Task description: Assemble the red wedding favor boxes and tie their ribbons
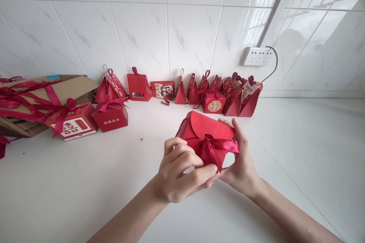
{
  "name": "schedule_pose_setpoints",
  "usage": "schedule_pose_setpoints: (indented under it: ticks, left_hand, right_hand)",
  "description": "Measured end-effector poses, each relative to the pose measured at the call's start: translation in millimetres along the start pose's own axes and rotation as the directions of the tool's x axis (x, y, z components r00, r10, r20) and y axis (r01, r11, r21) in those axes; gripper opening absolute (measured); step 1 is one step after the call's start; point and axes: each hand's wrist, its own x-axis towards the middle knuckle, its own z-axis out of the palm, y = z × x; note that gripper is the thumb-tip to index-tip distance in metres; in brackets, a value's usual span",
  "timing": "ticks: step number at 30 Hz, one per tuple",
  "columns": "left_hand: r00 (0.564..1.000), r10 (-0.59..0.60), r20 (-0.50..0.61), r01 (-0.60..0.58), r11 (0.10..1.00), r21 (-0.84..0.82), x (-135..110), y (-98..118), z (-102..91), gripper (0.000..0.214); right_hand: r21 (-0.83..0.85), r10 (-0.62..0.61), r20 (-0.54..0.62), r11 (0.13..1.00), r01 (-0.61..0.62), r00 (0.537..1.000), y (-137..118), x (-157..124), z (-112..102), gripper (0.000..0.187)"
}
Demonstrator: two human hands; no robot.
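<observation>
A small red gift box (203,127) with rounded flaps and a red satin ribbon bow (215,149) is held above the white counter at centre. My left hand (179,172) has its fingers curled and pinches the ribbon at the box's front. My right hand (241,159) cups the box's right side, thumb along its edge.
Against the tiled wall stands a row of red gift boxes (216,95) in triangular and cube shapes. Two ribboned cube boxes (110,115) sit at left beside a cardboard box (42,98) draped with red ribbons. A wall socket (256,56) with a cable is at upper right.
</observation>
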Motion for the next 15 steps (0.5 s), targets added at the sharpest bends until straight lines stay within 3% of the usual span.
schedule_pose_setpoints:
  ticks: [15]
  left_hand:
    - [1.0, -0.005, -0.029, 0.004, 0.999, -0.036, 0.3, 1.1, 2.1, 0.005]
  right_hand:
    - [0.011, -0.002, 0.021, 1.0, 0.002, 1.0, 2.0, 0.7, 0.8, 0.104]
